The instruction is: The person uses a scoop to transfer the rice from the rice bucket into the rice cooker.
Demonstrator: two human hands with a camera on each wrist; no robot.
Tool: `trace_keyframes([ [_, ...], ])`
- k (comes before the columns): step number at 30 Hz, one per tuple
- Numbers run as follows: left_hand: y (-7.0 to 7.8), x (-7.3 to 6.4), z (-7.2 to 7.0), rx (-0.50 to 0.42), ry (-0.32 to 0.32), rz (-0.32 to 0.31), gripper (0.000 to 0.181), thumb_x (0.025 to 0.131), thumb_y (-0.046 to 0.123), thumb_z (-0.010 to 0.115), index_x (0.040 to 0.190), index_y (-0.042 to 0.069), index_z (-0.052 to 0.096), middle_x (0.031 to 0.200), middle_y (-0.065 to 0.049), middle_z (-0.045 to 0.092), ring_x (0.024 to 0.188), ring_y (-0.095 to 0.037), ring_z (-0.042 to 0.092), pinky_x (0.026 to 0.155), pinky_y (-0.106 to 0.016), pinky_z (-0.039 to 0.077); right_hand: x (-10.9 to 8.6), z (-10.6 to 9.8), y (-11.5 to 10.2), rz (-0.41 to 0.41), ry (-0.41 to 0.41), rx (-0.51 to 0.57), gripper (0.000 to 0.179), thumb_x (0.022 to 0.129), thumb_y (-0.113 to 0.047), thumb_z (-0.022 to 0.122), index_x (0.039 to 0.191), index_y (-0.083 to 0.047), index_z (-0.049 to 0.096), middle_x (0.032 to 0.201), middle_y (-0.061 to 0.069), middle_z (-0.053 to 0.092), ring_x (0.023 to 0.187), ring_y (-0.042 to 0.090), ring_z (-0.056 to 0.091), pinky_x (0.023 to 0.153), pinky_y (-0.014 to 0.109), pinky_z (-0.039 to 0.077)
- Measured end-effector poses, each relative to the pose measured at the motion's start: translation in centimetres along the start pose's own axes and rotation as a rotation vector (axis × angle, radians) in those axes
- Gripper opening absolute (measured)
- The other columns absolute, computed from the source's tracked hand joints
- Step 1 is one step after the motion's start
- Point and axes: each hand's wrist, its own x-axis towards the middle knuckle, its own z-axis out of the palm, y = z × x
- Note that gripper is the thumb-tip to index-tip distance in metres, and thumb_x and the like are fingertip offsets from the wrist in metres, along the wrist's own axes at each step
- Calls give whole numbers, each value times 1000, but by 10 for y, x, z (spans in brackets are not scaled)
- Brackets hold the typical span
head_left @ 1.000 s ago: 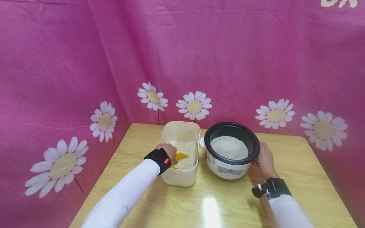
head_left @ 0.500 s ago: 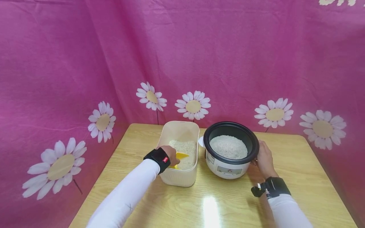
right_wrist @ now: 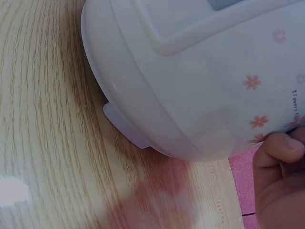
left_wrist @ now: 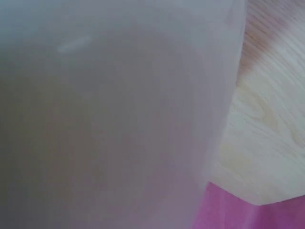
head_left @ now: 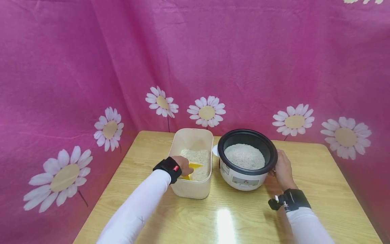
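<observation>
- The left hand (head_left: 182, 164) is gripping the yellow scoop (head_left: 196, 165) inside the cream container (head_left: 190, 189), and the scoop is sitting low at the container rice (head_left: 198, 157).
- Over on the right, the right hand (head_left: 283, 171) is holding the right side of the rice cooker (head_left: 243, 184), thumb and bent fingers showing at its wall in the right wrist view.
- Here's the danger: the scoop is working tight by the near wall, so a sharp lift could be catching the rim and flicking grains out.
- No hand is visibly bracing the container, so a hard shove could be sliding or tipping it.
- The black inner pot (head_left: 247, 171) is carrying a broad bed of rice; an uneven tug from the right hand could be tilting it all and spilling.
- Edges now: a white tab (head_left: 215, 151) is jutting from the cooker toward the container; whether they're touching, nobody's telling from here.
- The pink curtain (head_left: 243, 67) is hanging just behind, squeezing the far side, while the surface (head_left: 259, 217) is stretching wide toward near and right.
</observation>
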Motion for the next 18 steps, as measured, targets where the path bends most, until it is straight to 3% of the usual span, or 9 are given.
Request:
trace_keyframes([
  [9, -4, 1, 1, -22, -21, 12, 46, 101, 40, 50, 63, 13, 56, 69, -1, 55, 66, -17, 51, 67, -32, 39, 6, -2, 11, 1, -2, 3, 31, 113, -43, 29, 109, -19, 49, 62, -9, 47, 47, 11, 44, 45, 38, 39],
  [13, -6, 2, 1, -34, -50, 6, 50, 102, 40, 49, 58, 15, 50, 61, 2, 51, 58, -13, 48, 61, -29, 36, 9, -2, 15, -6, 6, 3, 31, 112, -44, 30, 110, -20, 50, 62, -9, 47, 46, 10, 44, 44, 37, 39],
  [18, -7, 4, 1, -56, -77, -15, 51, 102, 41, 49, 58, 16, 48, 57, 3, 50, 52, -11, 47, 56, -27, 35, 4, 0, 7, -5, -3, 12, 30, 113, -41, 30, 111, -18, 49, 63, -9, 48, 47, 9, 45, 45, 38, 39],
])
